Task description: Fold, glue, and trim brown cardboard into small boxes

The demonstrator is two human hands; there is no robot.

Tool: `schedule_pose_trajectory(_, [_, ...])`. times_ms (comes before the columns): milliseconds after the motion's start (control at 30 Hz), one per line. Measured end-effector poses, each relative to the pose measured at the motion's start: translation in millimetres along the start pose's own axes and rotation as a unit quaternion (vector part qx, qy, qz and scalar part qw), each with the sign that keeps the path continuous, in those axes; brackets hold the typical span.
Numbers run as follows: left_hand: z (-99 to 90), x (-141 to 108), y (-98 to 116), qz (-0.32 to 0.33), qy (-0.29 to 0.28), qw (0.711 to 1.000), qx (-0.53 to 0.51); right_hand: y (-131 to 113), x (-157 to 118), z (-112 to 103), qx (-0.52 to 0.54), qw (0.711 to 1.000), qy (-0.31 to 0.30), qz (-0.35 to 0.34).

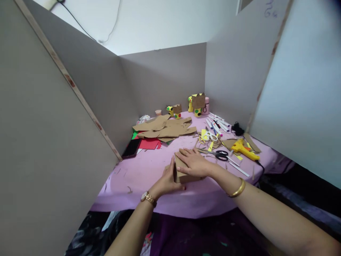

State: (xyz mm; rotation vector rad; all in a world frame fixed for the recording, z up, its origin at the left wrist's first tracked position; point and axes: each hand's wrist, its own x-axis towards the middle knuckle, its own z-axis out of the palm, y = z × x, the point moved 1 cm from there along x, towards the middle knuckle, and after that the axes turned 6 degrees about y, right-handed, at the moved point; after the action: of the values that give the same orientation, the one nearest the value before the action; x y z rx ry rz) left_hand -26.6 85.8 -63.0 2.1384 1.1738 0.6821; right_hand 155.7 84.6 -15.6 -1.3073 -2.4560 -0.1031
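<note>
Pressing flat with my right grip [195, 164], fingers open and spread, I cover the top of a small cardboard box [190, 178]; my left grip [167, 181] braces its left side, though whether those fingers pinch an edge I cannot tell. The box sits between both grips, near the front of the worktop [149, 170]. Uneven weight from the right palm could, I judge, dent the top or skew the walls, and a sideways push might drag the loose cloth along with it. Just beyond the right grip lie black-handled scissors [221, 155], which a sweep of that hand could knock; the yellow glue gun [246, 151] farther right might be tugged by its cord. The worktop wears a pinkish-lilac cloth, creased and dotted with scraps. Ahead of the grips lie cut cardboard sheets [170, 131], and a dark phone [131, 148] rests to their left. Grey partitions [165, 74] enclose the back and sides, with a pale wall [160, 21] above.
</note>
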Motion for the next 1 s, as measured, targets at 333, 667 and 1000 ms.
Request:
schedule_pose_trajectory(333, [2.7,5.9,16.0,-0.015,0.029,0.995,0.097,5.2,4.5,-3.9,0.001,1.0,0.0,-0.017])
schedule_pose_trajectory(667, [-2.0,13.8,15.3,-0.024,0.006,0.99,0.137,6.0,5.1,-2.4,-0.001,1.0,0.022,0.0])
schedule_pose_trajectory(1000, [-1.8,4.8,21.6,-0.041,-0.005,0.99,0.136,11.2,1.0,-1.1,0.04,0.999,0.001,-0.028])
